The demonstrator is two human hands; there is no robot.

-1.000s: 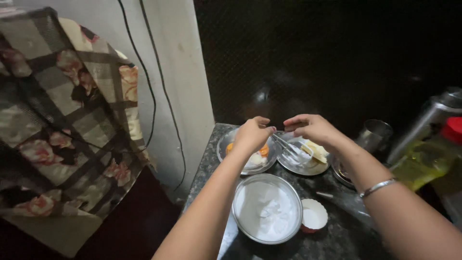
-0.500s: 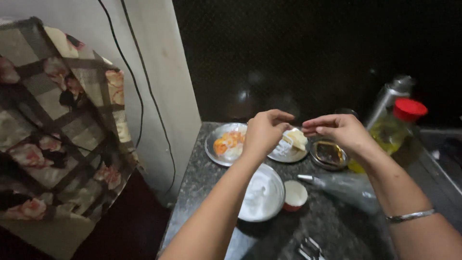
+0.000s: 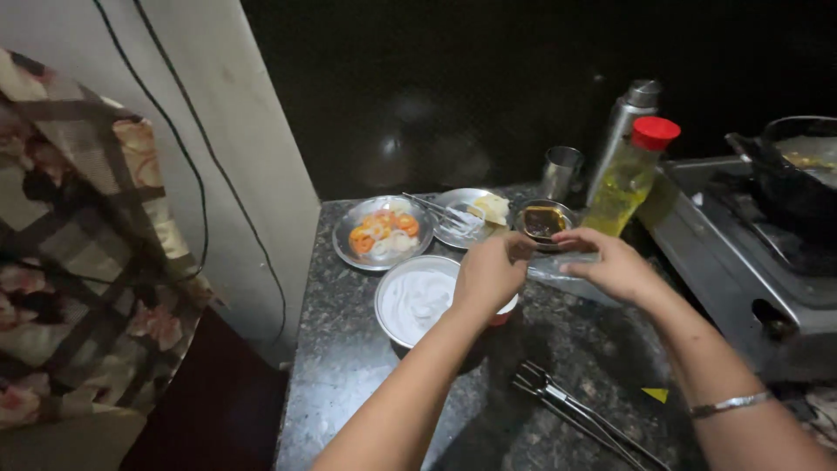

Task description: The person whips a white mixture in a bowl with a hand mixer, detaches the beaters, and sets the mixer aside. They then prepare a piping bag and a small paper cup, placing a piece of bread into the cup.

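Note:
My left hand [image 3: 490,272] and my right hand [image 3: 613,264] meet over the dark stone counter [image 3: 366,384]. Both pinch a clear plastic packet [image 3: 558,269] that lies between them. Just left of my left hand stands a steel bowl of white flour [image 3: 417,302]. A small red-rimmed cup [image 3: 506,310] peeks out from under that hand. Behind the hands is a small steel bowl of dark liquid [image 3: 544,221].
At the back are a steel plate of sliced carrot and onion [image 3: 382,232], a plate with a whisk and butter [image 3: 465,216], a tumbler [image 3: 561,167], a flask [image 3: 631,112] and an oil bottle [image 3: 626,181]. Stove [image 3: 758,262] with pan [image 3: 802,174] at right. Metal tongs [image 3: 567,406] lie near.
Both hands have come down from above the plates to the plastic packet on the counter. The view has swung right, so the stove now shows.

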